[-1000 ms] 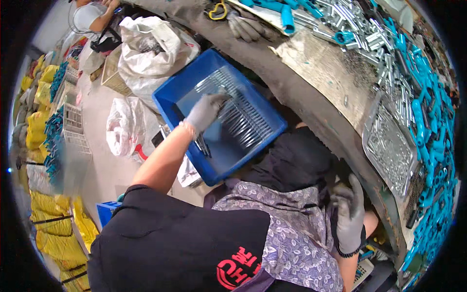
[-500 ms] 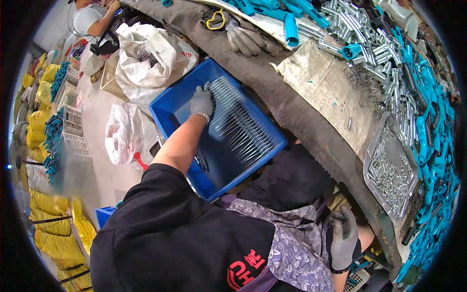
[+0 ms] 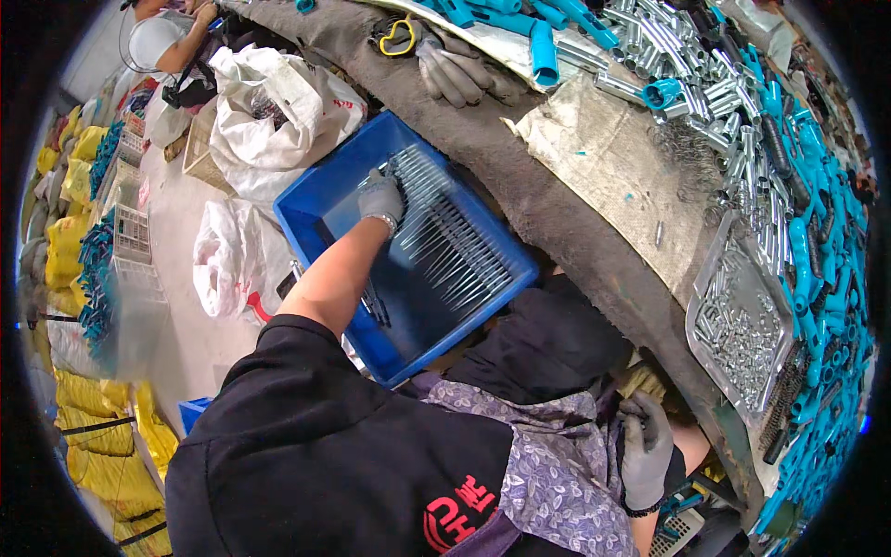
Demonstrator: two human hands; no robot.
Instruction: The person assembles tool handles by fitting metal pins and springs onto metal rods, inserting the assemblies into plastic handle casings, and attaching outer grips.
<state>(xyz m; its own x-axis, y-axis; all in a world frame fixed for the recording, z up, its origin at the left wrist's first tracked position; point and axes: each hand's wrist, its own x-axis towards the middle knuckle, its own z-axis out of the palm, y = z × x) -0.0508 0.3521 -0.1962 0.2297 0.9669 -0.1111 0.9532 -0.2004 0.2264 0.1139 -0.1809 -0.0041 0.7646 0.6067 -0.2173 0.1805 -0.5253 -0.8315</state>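
Note:
My left hand (image 3: 381,200), in a grey glove, reaches into a blue plastic bin (image 3: 408,362). Its fingers are bent around the near-side ends of slim metal rods (image 3: 455,232) at the upper end of a long row; the fingertips are partly hidden. The rods lie side by side, their thin tapered ends toward the middle of the bin. A few dark rods (image 3: 376,304) lie apart along the bin's left side. My right hand (image 3: 647,450), also gloved in grey, rests by my lap beside the patterned apron (image 3: 566,464), fingers curled in, with nothing visible in them.
A cloth-covered bench (image 3: 575,223) runs along the right, bearing teal parts (image 3: 817,306), metal tubes (image 3: 668,46), a tray (image 3: 739,334) of small metal pieces and spare gloves (image 3: 450,72). White sacks (image 3: 269,121) stand left of the bin. Another person (image 3: 162,42) sits at the far left.
My left hand has shifted slightly inward over the ends of the rods, its fingers more bent. The whole view has moved a little; my right hand stays curled by my lap.

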